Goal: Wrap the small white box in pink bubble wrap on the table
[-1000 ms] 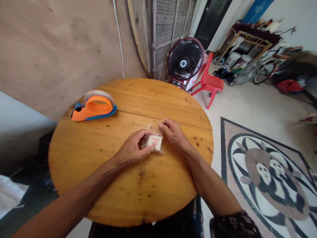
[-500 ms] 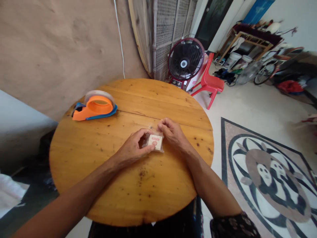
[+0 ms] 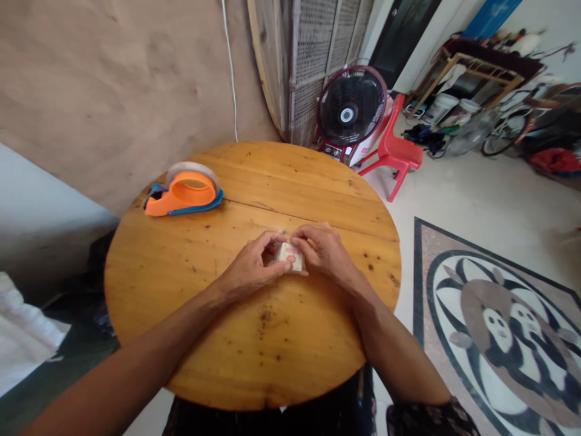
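Note:
A small white box [image 3: 297,261] with red print lies on the round wooden table [image 3: 254,357], wrapped in clear plastic. My left hand [image 3: 255,261] grips it from the left, thumb across its front and fingers behind. At the box's upper right edge, my right hand [image 3: 323,247] is closed in a pinch on the plastic wrapper, its thumb and index finger touching the box's top. My fingers cover part of the print.
An orange and blue tape dispenser [image 3: 186,197] with a roll of tape stands at the table's back left. Beyond the far right edge are a fan [image 3: 347,115] and a red plastic chair [image 3: 394,148]. A wooden board [image 3: 136,79] rises behind the table.
My right hand has come down and left, from just above the box onto its upper right edge. My left hand keeps its hold. The whole view has shifted slightly.

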A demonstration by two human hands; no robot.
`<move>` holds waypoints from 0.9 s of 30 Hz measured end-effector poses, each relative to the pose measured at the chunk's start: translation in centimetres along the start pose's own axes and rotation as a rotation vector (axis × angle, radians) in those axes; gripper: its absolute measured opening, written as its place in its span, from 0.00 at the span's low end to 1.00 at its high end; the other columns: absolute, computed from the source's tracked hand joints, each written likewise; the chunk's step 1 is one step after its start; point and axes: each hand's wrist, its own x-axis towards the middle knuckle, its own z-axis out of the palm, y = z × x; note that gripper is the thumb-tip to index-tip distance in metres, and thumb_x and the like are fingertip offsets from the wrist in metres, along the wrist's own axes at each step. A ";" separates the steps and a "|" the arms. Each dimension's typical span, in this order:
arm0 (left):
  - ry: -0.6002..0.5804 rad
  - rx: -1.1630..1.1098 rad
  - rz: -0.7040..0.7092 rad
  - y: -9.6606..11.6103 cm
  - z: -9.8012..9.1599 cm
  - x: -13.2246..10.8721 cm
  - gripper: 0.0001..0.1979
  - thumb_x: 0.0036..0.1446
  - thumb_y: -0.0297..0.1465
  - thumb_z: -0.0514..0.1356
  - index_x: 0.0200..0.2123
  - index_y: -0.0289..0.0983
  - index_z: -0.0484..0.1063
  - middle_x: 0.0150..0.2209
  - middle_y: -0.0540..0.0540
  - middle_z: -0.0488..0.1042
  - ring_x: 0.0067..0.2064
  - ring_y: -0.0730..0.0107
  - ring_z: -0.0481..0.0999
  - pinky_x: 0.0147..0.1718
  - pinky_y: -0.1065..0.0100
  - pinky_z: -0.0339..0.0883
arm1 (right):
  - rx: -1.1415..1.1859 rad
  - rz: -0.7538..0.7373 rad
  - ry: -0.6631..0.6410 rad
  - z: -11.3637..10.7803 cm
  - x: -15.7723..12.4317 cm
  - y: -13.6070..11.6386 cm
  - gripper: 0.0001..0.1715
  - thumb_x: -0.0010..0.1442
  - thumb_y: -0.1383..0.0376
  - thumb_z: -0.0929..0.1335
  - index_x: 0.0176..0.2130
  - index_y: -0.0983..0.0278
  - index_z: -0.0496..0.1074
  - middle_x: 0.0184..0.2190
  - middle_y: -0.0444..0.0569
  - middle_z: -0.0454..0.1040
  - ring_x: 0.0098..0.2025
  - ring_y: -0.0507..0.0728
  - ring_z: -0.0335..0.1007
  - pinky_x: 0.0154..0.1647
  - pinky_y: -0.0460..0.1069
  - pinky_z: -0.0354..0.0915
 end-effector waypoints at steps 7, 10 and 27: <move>0.042 0.001 -0.011 -0.6 0.3 0.2 0.20 0.55 0.39 0.63 0.48 0.39 0.66 0.44 0.44 0.73 0.44 0.64 0.73 0.45 0.60 0.68 | -0.086 -0.036 0.009 -0.6 -0.4 -0.6 0.14 0.66 0.63 0.61 0.37 0.62 0.74 0.33 0.48 0.78 0.35 0.56 0.69 0.46 0.53 0.57; 0.039 -0.024 -0.010 -0.9 0.2 0.2 0.22 0.54 0.39 0.63 0.50 0.39 0.64 0.45 0.43 0.73 0.45 0.63 0.73 0.46 0.59 0.67 | 0.028 0.058 0.113 -1.3 -0.4 -0.8 0.14 0.67 0.62 0.61 0.41 0.61 0.74 0.33 0.46 0.79 0.37 0.56 0.72 0.46 0.52 0.60; 0.134 0.022 -0.048 -1.2 0.0 0.3 0.31 0.53 0.40 0.64 0.58 0.39 0.59 0.46 0.42 0.74 0.46 0.61 0.75 0.46 0.58 0.69 | -0.011 0.057 -0.305 -0.7 -0.9 1.9 0.50 0.52 0.53 0.73 0.65 0.64 0.53 0.58 0.60 0.66 0.57 0.66 0.64 0.55 0.60 0.60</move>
